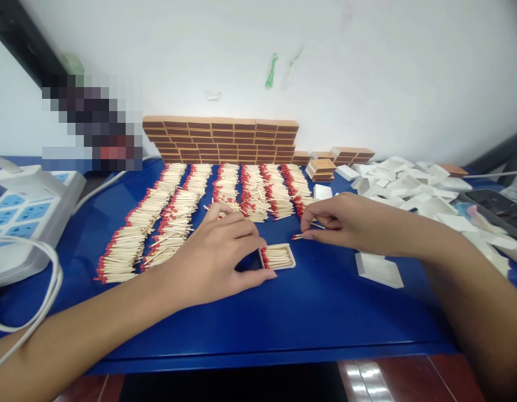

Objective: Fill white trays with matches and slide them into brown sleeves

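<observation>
My left hand (225, 251) grips the left end of a small white matchbox tray (292, 257) between thumb and fingers. Red-tipped matches (277, 258) lie side by side inside that tray, heads to the left. To its right, my right hand (336, 223) pinches a few matchsticks (298, 237) just above the blue table, their red heads pointing left. Beyond both hands, long rows of loose matches (175, 215) stretch toward the wall. Parts of the nearer rows are hidden behind my fingers.
A stacked wall of matchboxes (220, 139) stands at the back. White empty trays (403, 178) pile up on the right, with one tray (379, 271) lying nearer. A dark phone (499, 209) rests at far right. On the left are a power strip (28, 223) and a white cable (53, 268).
</observation>
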Available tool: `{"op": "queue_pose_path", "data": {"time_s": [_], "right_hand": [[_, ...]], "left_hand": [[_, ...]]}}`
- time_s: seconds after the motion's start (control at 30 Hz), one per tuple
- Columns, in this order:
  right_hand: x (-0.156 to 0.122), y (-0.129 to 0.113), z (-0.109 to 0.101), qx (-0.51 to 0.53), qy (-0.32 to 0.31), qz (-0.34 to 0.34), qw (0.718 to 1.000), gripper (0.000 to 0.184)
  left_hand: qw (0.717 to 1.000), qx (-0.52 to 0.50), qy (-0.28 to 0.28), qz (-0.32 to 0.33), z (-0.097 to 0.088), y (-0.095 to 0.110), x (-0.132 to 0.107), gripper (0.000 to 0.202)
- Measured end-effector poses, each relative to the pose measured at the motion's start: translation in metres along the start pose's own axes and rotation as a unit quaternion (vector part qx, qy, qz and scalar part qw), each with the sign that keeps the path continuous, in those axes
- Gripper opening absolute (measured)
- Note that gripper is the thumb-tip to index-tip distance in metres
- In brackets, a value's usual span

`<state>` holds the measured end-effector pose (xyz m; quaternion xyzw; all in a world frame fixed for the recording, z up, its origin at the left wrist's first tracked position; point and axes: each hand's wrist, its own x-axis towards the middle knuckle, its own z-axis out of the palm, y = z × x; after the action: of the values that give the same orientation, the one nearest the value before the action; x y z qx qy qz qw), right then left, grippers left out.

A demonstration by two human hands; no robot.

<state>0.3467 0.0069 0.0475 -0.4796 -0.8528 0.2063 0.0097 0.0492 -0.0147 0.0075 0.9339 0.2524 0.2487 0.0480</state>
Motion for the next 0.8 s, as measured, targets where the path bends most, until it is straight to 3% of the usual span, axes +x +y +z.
{"op": "queue_pose_path", "data": {"time_s": [0.37, 0.57, 0.8], "right_hand": [[-0.002, 0.004, 0.0, 0.018, -0.02, 0.007, 1.0, 0.028], [-0.005, -0.014, -0.001, 0.039, 0.025, -0.026, 0.999, 0.029], [0.002, -0.036, 0.02, 0.068, 0.011, -0.077, 0.995, 0.022]], "left_hand": [[1.0, 0.003, -0.003, 0.003, 0.001, 0.0, 0.0, 0.028], [1.0, 0.005, -0.008, -0.002, 0.001, 0.001, -0.001, 0.029], [1.0, 0.004, -0.005, 0.003, 0.0, 0.0, 0.001, 0.029]]}}
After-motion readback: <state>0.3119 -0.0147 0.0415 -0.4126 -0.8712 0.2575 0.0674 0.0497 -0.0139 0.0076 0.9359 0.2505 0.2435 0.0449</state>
